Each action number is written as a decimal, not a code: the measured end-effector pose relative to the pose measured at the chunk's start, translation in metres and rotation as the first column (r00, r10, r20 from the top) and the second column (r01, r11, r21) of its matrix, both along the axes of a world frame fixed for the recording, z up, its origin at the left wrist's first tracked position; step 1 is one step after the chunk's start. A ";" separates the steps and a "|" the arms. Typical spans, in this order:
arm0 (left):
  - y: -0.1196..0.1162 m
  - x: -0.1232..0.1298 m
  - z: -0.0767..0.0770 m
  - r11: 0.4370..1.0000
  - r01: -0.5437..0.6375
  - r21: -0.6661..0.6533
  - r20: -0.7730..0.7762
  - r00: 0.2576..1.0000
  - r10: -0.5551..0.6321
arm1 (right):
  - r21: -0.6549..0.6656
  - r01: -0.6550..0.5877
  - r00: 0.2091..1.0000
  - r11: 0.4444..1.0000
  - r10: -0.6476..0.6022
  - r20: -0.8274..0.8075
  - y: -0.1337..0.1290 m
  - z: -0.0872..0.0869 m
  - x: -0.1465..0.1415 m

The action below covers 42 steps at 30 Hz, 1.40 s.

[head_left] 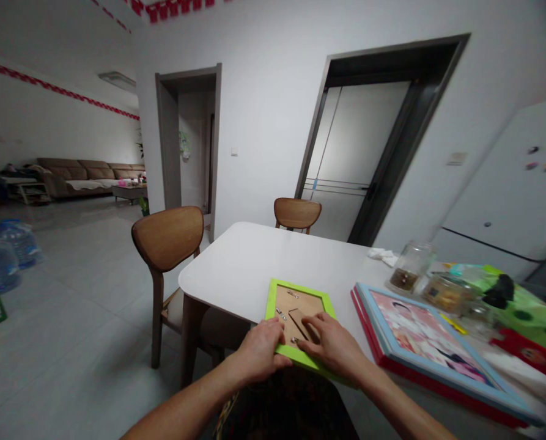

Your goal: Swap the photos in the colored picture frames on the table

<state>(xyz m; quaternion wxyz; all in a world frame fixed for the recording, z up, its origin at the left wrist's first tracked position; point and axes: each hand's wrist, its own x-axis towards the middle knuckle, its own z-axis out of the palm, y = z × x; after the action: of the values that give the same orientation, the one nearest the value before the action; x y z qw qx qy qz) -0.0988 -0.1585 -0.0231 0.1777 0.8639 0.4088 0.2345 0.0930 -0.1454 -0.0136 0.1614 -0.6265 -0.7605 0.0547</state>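
Observation:
A lime-green picture frame (271, 300) lies face down at the table's near edge, its brown backing board (308, 299) facing up. My left hand (261, 347) is closed around the frame's near left corner. On the backing board rests my right hand (331, 342), thumb and fingers apart, over the near right part. Its thumb is beside a small metal clip (295, 340). Further clips show at the far side (293, 294) and left side (280, 315). A dark-edged stand leg (298, 322) on the board is partly hidden by the right fingers.
Right of the frame, a light-blue framed picture (419, 342) lies on a red one (378, 348). Behind them are glass jars (408, 272) and a green plastic bag (524, 305). The white table (254, 263) has wooden chairs at its left (169, 238) and far side (297, 212).

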 end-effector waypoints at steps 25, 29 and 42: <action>0.064 -0.037 0.000 0.867 -0.160 -0.473 0.700 0.530 0.480 | 0.155 0.140 0.966 0.978 -0.101 -0.236 0.010 0.020 0.001; 0.080 -0.063 -0.008 0.827 -0.242 -0.507 0.611 0.577 0.543 | 0.105 0.252 0.967 0.962 -0.254 0.008 0.007 -0.007 0.034; 0.071 -0.062 0.011 0.883 -0.459 -0.097 0.358 0.812 0.462 | -0.233 0.316 0.766 0.920 -0.392 -0.509 0.010 0.004 0.037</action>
<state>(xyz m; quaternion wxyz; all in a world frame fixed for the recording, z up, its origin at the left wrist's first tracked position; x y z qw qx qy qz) -0.1609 -0.0875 -0.0121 0.1920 0.6786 0.5652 0.4281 0.1295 -0.1354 -0.0100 0.3364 -0.7262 -0.5449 0.2500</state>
